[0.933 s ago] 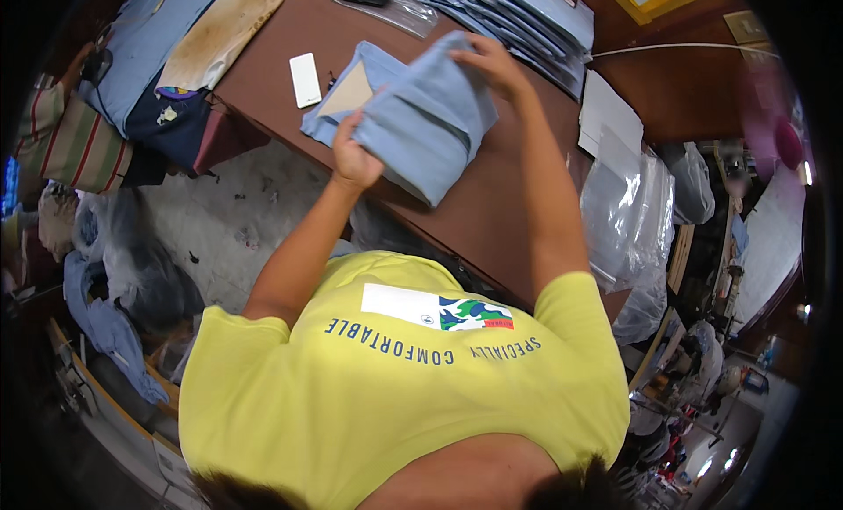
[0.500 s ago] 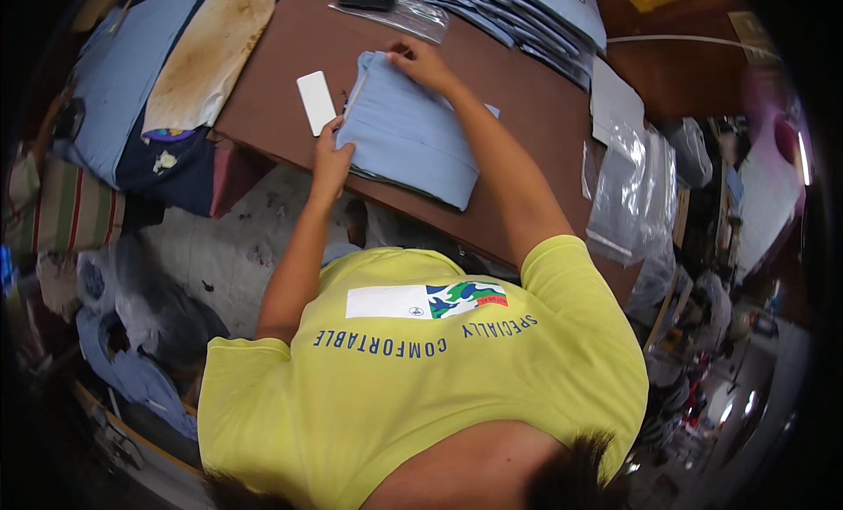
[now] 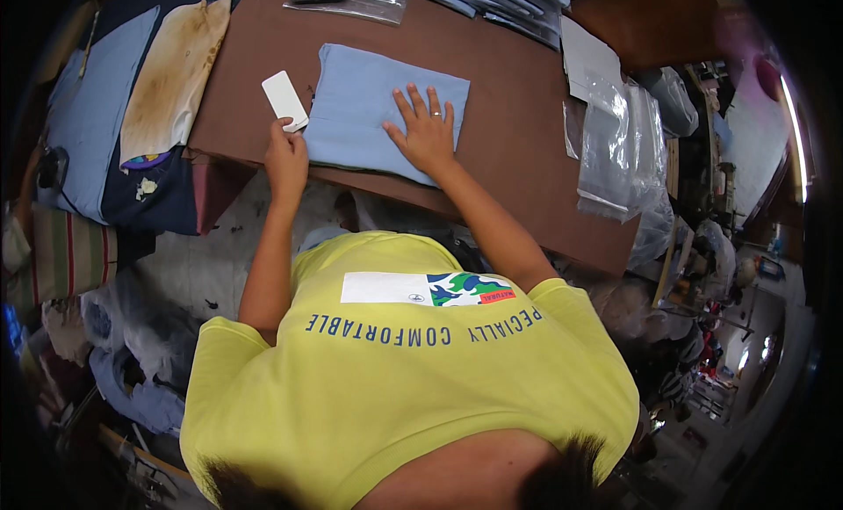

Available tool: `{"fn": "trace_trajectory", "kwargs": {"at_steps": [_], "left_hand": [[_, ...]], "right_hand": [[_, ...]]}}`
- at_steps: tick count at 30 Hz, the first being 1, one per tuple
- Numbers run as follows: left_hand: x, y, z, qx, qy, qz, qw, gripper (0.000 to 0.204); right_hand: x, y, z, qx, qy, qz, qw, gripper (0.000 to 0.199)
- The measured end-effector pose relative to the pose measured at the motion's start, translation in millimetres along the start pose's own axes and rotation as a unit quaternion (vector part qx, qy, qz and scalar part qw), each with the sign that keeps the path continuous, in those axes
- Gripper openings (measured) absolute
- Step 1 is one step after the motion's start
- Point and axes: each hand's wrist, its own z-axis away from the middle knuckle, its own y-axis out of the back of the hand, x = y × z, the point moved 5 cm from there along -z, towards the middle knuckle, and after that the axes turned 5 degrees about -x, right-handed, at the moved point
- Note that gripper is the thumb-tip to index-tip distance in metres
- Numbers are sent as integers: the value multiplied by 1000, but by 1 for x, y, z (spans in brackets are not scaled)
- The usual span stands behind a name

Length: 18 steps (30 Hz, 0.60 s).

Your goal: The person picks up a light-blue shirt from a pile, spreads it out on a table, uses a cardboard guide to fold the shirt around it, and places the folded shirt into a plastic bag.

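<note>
Garment (image 3: pixel 360 110) lay folded flat on the brown table (image 3: pixel 518 132), close to the edge nearest the person. Judged light and soft, pliant at the folds, with little to break; matt cloth face, so probably not slippery. Best hold: both side edges at once, thumbs on top and fingers beneath, to stop the folds opening (any stiffener inside was hidden). Right hand (image 3: pixel 425 141) rested palm down on its right part, fingers spread wide, gripping nothing. Left hand (image 3: pixel 286 163) pinched the near end of a white card (image 3: pixel 283 96) just beside the left edge; could not tell whether card and cloth touched. Look: plain light blue, roughly four-sided, faint creases on top, thin dark line along the near edge.
</note>
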Motion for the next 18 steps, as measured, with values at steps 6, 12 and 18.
{"fn": "trace_trajectory", "kwargs": {"at_steps": [6,12,18], "left_hand": [[25,0,19,44,-31,-147,988,45],[17,-1,29,81,-8,-204,976,53],[11,-13,15,44,-2,-198,979,55]], "right_hand": [[-22,3,-13,6,51,-34,998,61],[-34,4,-74,-55,84,-131,986,48],[-44,-23,-167,-206,19,-113,972,67]]}}
